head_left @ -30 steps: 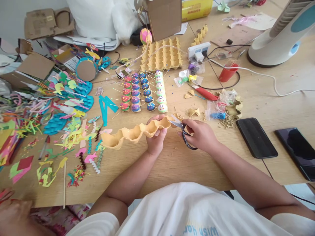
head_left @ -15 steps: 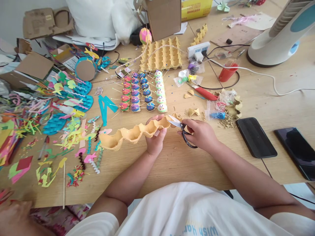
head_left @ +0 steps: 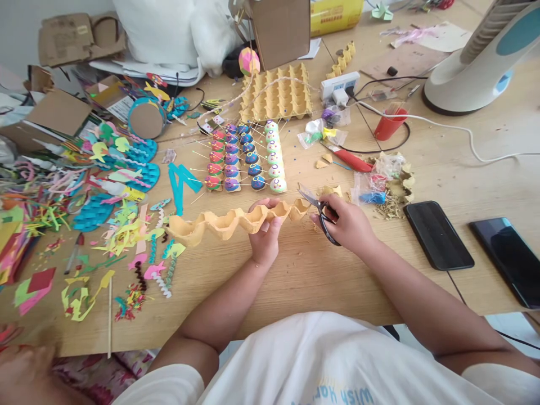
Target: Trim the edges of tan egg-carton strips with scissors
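Note:
My left hand (head_left: 265, 239) grips a strip of yellow egg carton (head_left: 223, 225) near its right part, holding it raised over the table. The strip is a row of several joined cups, stretching out to the left of the hand. My right hand (head_left: 348, 222) is closed round the black handles of a pair of scissors (head_left: 321, 211). The scissor blades point up and left, beside the strip's right end cup. Beyond the hands stand rows of painted carton cups (head_left: 253, 169) in red, purple, blue and white, with thin sticks poking out.
An egg tray (head_left: 276, 93) lies at the back. Two phones (head_left: 439, 235) rest at the right, near carton scraps (head_left: 390, 208) and a red cup (head_left: 390, 125). Coloured paper pieces (head_left: 126, 219) crowd the left. Another person's hand (head_left: 29, 365) is at the lower left.
The scissors have drawn back slightly to the right, off the strip's inner part. My left hand has tilted the strip, its left end rising a little.

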Available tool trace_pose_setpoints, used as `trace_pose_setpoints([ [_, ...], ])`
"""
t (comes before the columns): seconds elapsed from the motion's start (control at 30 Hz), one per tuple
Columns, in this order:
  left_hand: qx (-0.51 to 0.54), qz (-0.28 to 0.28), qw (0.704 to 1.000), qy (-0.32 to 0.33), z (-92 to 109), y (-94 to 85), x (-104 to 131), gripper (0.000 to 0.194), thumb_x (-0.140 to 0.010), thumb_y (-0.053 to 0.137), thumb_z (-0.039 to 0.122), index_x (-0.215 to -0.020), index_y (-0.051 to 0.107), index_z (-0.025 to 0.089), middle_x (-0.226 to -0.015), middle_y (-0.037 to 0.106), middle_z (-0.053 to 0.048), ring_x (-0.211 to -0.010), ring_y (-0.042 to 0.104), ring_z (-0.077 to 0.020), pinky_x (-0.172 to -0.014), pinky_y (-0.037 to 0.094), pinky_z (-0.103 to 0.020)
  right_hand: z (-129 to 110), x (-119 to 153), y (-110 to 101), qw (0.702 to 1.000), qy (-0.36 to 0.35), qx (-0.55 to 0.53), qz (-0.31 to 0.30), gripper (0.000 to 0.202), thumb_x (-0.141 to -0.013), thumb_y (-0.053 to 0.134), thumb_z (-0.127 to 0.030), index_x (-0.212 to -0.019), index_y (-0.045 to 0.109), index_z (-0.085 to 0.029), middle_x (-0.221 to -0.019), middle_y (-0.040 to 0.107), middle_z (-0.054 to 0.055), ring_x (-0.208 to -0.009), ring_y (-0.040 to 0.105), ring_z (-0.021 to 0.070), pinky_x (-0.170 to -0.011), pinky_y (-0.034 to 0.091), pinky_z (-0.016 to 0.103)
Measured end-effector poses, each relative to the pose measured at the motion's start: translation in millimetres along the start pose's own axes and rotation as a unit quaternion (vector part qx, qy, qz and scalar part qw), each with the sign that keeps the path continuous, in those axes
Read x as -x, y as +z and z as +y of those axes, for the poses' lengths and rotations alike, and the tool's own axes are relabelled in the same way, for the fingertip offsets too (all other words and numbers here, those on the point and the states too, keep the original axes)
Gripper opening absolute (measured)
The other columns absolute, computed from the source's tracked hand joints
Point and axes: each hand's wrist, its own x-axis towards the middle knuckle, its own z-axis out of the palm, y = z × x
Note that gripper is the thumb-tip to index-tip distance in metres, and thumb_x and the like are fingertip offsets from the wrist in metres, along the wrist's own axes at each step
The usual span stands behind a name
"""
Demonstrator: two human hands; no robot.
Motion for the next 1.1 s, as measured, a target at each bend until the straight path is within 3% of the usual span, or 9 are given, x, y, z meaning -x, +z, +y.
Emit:
trace_pose_setpoints([
  [0.13,0.001,0.005,1.000,-0.012,0.1,0.4,-0.6,0.041,-0.087,0.075,0.044,-0.121,0.060,0.027,-0.114,0.068,-0.004,-0.103,0.067,-0.0182,-0.094,0.056,-0.035,-3.5,1.0,1.7,0.999,-0.019,-0.001,-0.029,0.037,-0.090,0.064,-0.053,-0.110,0.062,-0.022,-0.068,0.060,-0.001,-0.059,0.054,0.0160,-0.057,0.031,0.027],
  [0.33,-0.015,0.009,1.000,-0.019,-0.2,1.4,-2.0,0.035,-0.088,0.072,0.048,-0.111,0.062,0.023,-0.100,0.069,-0.004,-0.095,0.065,-0.0188,-0.090,0.054,-0.035,4.4,-0.2,4.3,0.999,-0.010,-0.038,-0.008,0.040,-0.090,0.065,-0.056,-0.110,0.063,-0.022,-0.067,0.059,-0.002,-0.058,0.052,0.0150,-0.056,0.033,0.027],
  [0.5,-0.018,-0.002,1.000,-0.021,1.5,3.2,-3.3,0.037,-0.085,0.071,0.055,-0.098,0.057,0.024,-0.093,0.069,-0.003,-0.094,0.065,-0.0210,-0.091,0.052,-0.038,10.1,-3.1,3.1,0.991,-0.047,-0.111,-0.052,0.040,-0.087,0.070,-0.055,-0.107,0.062,-0.021,-0.068,0.055,-0.004,-0.059,0.048,0.0129,-0.057,0.035,0.025],
  [0.67,0.027,-0.048,0.995,-0.083,6.3,5.8,-2.7,0.036,-0.088,0.066,0.057,-0.102,0.062,0.023,-0.081,0.065,-0.002,-0.080,0.063,-0.0190,-0.082,0.052,-0.035,16.9,-6.0,6.5,0.982,-0.048,-0.168,-0.068,0.040,-0.087,0.071,-0.055,-0.107,0.062,-0.021,-0.072,0.055,-0.003,-0.063,0.049,0.0128,-0.059,0.037,0.025],
  [0.8,0.098,-0.096,0.973,-0.187,11.2,7.8,-2.7,0.046,-0.090,0.057,0.067,-0.107,0.065,0.025,-0.066,0.056,0.000,-0.069,0.060,-0.0200,-0.070,0.052,-0.035,20.2,-7.1,7.6,0.986,-0.052,-0.148,-0.057,0.040,-0.087,0.070,-0.054,-0.108,0.062,-0.020,-0.074,0.057,-0.003,-0.064,0.050,0.0131,-0.060,0.037,0.025],
  [0.9,0.116,-0.116,0.955,-0.248,13.5,8.8,-3.7,0.054,-0.088,0.054,0.073,-0.110,0.066,0.025,-0.059,0.051,0.001,-0.060,0.056,-0.0199,-0.061,0.050,-0.034,17.5,-6.0,6.2,0.986,-0.081,-0.119,-0.088,0.039,-0.089,0.069,-0.052,-0.109,0.063,-0.020,-0.072,0.057,-0.003,-0.062,0.050,0.0125,-0.060,0.037,0.024],
  [1.1,0.104,-0.117,0.953,-0.260,14.2,8.0,-5.0,0.058,-0.086,0.054,0.076,-0.111,0.068,0.025,-0.055,0.050,0.001,-0.057,0.057,-0.0189,-0.058,0.049,-0.033,9.6,-2.9,4.0,0.980,-0.108,-0.082,-0.143,0.038,-0.090,0.066,-0.055,-0.106,0.064,-0.020,-0.072,0.061,-0.002,-0.059,0.052,0.0127,-0.058,0.034,0.024],
])
